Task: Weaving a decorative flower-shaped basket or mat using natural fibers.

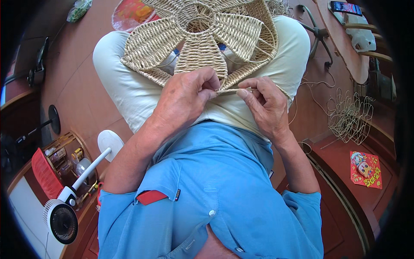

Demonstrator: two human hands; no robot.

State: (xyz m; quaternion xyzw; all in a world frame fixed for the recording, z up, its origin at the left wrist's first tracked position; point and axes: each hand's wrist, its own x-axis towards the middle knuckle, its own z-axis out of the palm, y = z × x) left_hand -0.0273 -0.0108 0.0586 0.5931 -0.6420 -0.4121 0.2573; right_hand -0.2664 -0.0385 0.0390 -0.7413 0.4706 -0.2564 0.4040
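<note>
A woven straw-coloured piece (pixel 201 56), shaped like a flower with broad petals around a round opening, rests across my lap. Braided edges join its petals along the outside, with gaps between them. At its near edge, my left hand (pixel 183 95) pinches a strand of twisted cord (pixel 228 91) between thumb and fingertips. My right hand (pixel 268 101) grips the same cord a little to the right, fingers closed on it. The cord stretches between the two hands, just below the lowest petal. Part of the strand is hidden inside my fingers.
Loose coiled cord (pixel 351 116) lies on the right, with a strand trailing over the floor. A white standing fan (pixel 62 220) is at the lower left. A wooden table edge (pixel 345 52) holds a phone (pixel 346 7) at the upper right. A red-rimmed basin (pixel 129 17) sits beyond my left knee.
</note>
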